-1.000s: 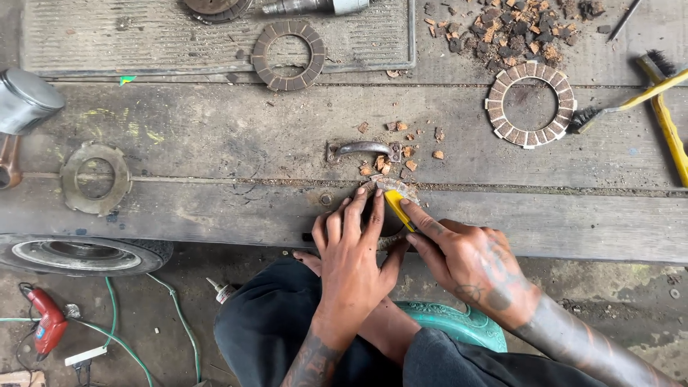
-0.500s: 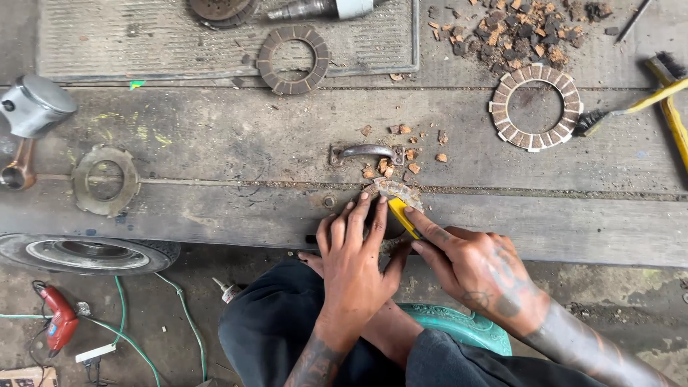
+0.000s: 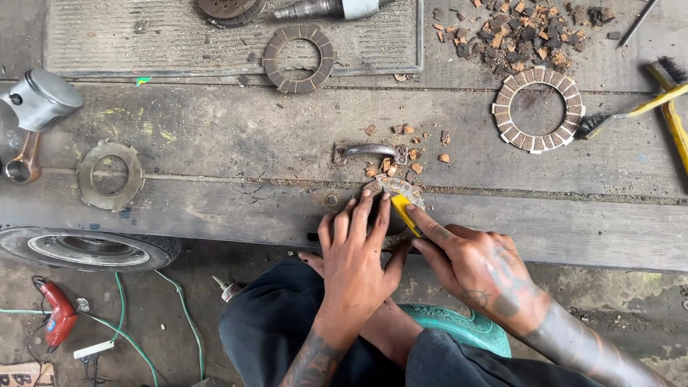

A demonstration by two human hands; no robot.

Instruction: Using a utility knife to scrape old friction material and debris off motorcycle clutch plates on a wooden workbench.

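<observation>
While the person sat low at the near edge of the wooden tabletop (image 3: pixel 215 136), the left hand (image 3: pixel 356 254) lay flat with fingers spread, pressing down a friction ring (image 3: pixel 396 190) that sat right at that edge, mostly hidden under the fingers. The right hand (image 3: pixel 479 266) was closed around a yellow-handled cutter (image 3: pixel 405 213), its tip angled onto the ring's near-right side. Judging by the pads seemingly left on the ring's far arc and the loose cork chips (image 3: pixel 401 154) scattered just beyond it around a small metal handle (image 3: pixel 365 150), the scraping looked partly done, with lining left to remove. A bigger heap of chips (image 3: pixel 527 32) lay at the far right, near a pale lined ring (image 3: pixel 538 110) that looked untouched, and a darker ring (image 3: pixel 299 49) rested on the ribbed mat (image 3: pixel 143 36). A bare plate (image 3: pixel 110 174) lay to the left, well apart, near a piston with rod (image 3: pixel 36 107). Room was tight toward the person's knees; open boards lay left and right of the hands, with the brushes (image 3: pixel 645 100) far right.
</observation>
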